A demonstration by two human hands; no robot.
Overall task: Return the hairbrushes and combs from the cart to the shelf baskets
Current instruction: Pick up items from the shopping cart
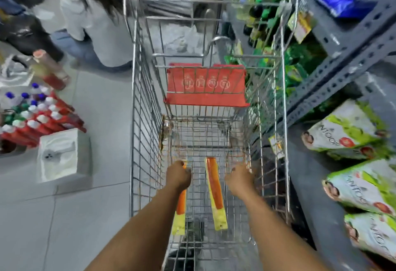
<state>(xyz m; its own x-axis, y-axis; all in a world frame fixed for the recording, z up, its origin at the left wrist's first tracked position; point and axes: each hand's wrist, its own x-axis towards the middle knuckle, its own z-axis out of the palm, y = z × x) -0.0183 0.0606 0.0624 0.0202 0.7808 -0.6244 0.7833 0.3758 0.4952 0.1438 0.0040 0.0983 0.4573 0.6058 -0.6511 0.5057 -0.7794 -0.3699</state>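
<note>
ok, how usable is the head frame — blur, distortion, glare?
Head view: motion blur smears the whole frame, worst at the edges; wide-angle bowing bends the cart sides and shelf; light is flat, no hard glare. Left hand, right hand and the orange packs are soft but readable.

Silver wire cart (145, 120) w/ red seat flap (205, 86) is showing white round symbols. Two packs (215, 193) are lying orange & yellow; shelf bags (351, 129) are looking green/white.
</note>
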